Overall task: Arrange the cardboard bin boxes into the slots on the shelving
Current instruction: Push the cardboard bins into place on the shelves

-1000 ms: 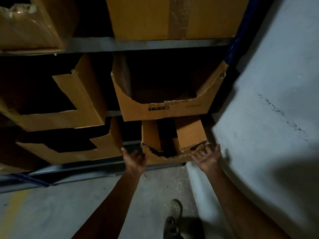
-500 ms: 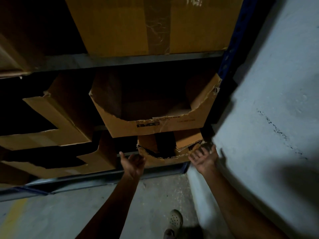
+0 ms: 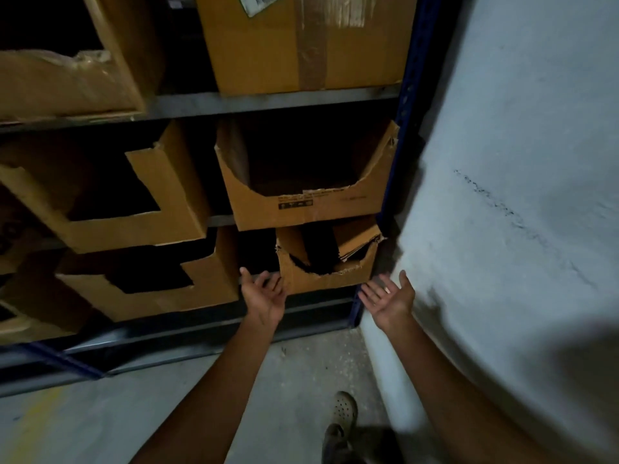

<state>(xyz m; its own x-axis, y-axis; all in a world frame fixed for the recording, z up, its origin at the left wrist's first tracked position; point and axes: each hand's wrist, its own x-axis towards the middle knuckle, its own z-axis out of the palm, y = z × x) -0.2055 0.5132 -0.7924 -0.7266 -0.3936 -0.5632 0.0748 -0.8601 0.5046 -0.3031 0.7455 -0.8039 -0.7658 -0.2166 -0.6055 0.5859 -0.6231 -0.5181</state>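
Head view: both palms face up with fingers relaxed, holding nothing. A torn bin sits in the bottom shelf slot, between the left hand and right hand, just beyond their fingertips, apart from both.

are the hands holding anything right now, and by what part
Nothing is held. The left hand and right hand are open, palms up, on either side of the small torn bin box.

Gap left of torn bin (wall right)
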